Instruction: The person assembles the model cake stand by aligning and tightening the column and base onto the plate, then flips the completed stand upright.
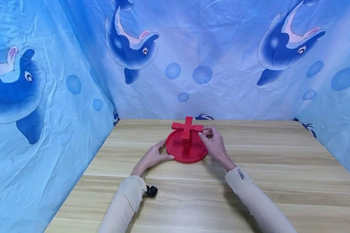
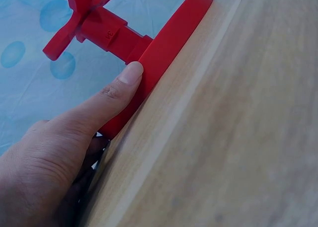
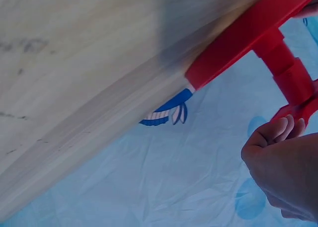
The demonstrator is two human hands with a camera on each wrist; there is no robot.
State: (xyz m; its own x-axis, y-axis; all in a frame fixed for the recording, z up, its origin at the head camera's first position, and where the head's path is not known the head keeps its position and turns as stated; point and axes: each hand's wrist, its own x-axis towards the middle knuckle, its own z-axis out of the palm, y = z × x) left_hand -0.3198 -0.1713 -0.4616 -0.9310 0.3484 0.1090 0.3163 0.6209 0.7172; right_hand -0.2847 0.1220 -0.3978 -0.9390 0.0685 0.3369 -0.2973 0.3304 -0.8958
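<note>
A red stand with a round, rimmed base (image 1: 179, 155) rests on the wooden table. From its middle rises a short red post (image 2: 112, 36), topped by a four-armed red cross (image 1: 188, 127). My left hand (image 1: 152, 157) holds the base at its near left edge, the thumb (image 2: 130, 74) lying along the rim and the other fingers mostly hidden behind it. With curled fingers, my right hand (image 1: 214, 142) pinches the end of the cross's right arm. In the right wrist view those fingertips (image 3: 289, 125) overlap the cross, and the base hangs tilted across the upper corner.
The wood-grain table (image 1: 265, 155) extends on both sides of the stand. A blue curtain (image 1: 233, 97) printed with dolphins and bubbles borders its back and sides. A small black device (image 1: 152, 191) sits at the left sleeve's cuff.
</note>
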